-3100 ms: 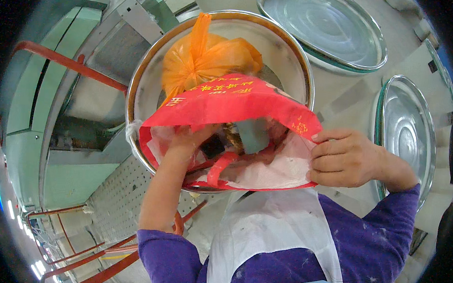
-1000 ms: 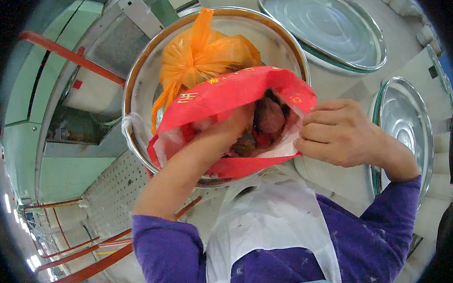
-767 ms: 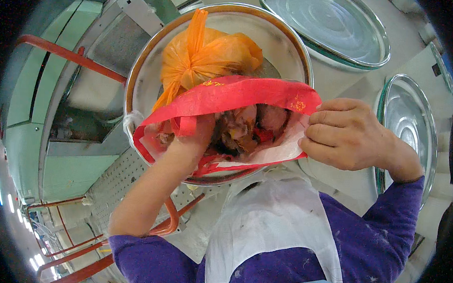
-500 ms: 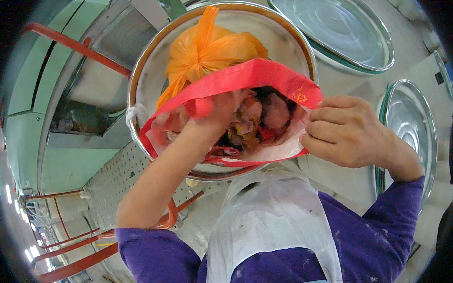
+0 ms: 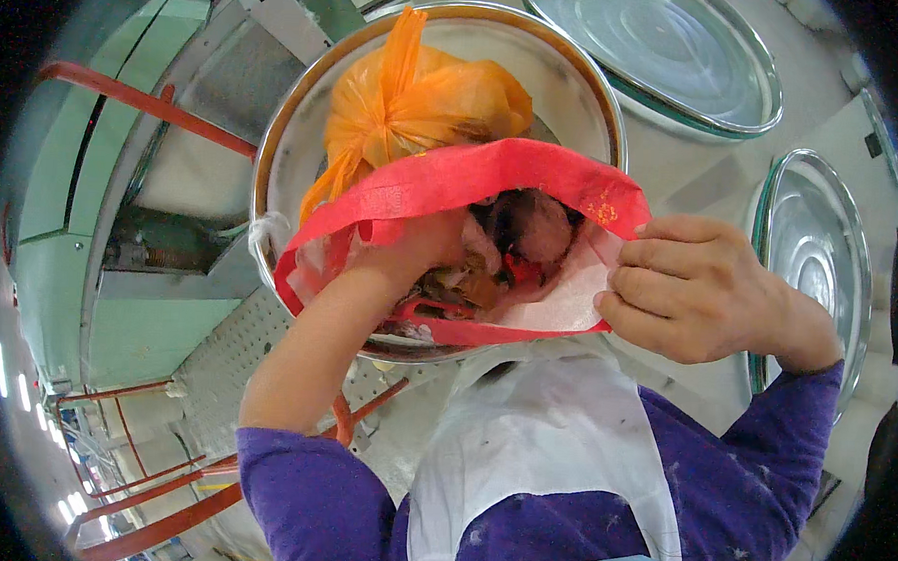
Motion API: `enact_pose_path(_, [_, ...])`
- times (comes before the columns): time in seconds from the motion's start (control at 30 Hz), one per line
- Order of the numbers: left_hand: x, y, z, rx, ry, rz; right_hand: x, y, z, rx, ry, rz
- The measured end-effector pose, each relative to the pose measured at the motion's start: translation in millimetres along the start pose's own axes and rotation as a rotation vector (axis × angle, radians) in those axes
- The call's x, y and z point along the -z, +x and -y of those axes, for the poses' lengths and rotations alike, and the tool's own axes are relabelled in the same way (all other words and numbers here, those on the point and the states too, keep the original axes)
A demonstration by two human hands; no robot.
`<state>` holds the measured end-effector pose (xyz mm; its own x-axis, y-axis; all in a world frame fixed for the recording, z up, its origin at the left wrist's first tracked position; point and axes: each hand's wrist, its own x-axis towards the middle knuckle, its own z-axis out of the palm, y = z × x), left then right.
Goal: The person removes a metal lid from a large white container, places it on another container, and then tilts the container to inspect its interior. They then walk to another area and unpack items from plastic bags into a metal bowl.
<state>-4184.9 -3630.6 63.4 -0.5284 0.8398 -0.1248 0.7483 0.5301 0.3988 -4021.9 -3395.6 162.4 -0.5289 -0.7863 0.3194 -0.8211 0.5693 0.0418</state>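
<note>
A red cloth bag [image 5: 473, 171] with a pale lining gapes in front of me over a round, rimmed drum [image 5: 613, 113]. My right hand [image 5: 688, 287] pinches the bag's right edge between thumb and fingers. Into the left part of the opening reaches my left hand [image 5: 433, 238]; its fingers are hidden inside. Among the dark and mixed contents are a rounded pinkish lump [image 5: 543, 227] and some brownish crumpled pieces [image 5: 464, 286], whose kind I cannot make out. Just beyond the red bag, a knotted orange plastic bag [image 5: 441, 94] sits in the drum.
Two round lids or drum tops with metal rims stand nearby, one far right [image 5: 665, 51] and one at right [image 5: 816, 244]. On the left are a pale green machine [image 5: 52, 188], a red rail [image 5: 149, 102] and a perforated metal panel [image 5: 219, 357].
My left hand has gone deeper into the red bag. The bag's far edge has dropped slightly toward me, and my right hand has shifted a little nearer with it.
</note>
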Motion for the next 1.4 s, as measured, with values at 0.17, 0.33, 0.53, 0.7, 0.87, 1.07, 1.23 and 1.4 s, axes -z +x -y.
enact_pose_path(0.17, [12.8, -12.7, -2.6, 0.099, 0.015, 0.112, -15.6, 3.3, -0.9, -0.004, -0.076, -0.227])
enact_pose_path(0.33, [29.0, -21.5, -2.1, -0.024, 0.341, 0.173, -17.2, 3.5, -4.4, -0.005, -0.074, -0.232])
enact_pose_path(0.53, [31.1, -11.7, 13.6, -0.003, 0.129, 0.179, -20.1, 3.5, -6.6, -0.009, -0.039, -0.275])
enact_pose_path(0.7, [27.4, -3.7, 34.0, -0.077, 0.234, 0.068, -22.8, 0.2, -10.2, -0.026, -0.039, -0.279])
enact_pose_path(0.87, [52.5, -3.4, 34.4, -0.011, 0.187, 0.437, -24.5, 2.8, -16.9, -0.020, -0.042, -0.304])
enact_pose_path(1.07, [41.9, 6.4, 36.6, 0.041, 0.198, -0.066, -13.3, 12.7, -18.0, -0.006, -0.037, -0.214])
enact_pose_path(1.23, [8.7, 11.4, 61.5, 0.319, 0.218, -0.263, 2.8, 8.3, -15.8, -0.038, -0.066, -0.111])
enact_pose_path(1.4, [6.6, 25.0, 66.2, 0.234, 0.168, -0.331, 0.9, 6.4, -15.6, -0.043, -0.150, -0.185])
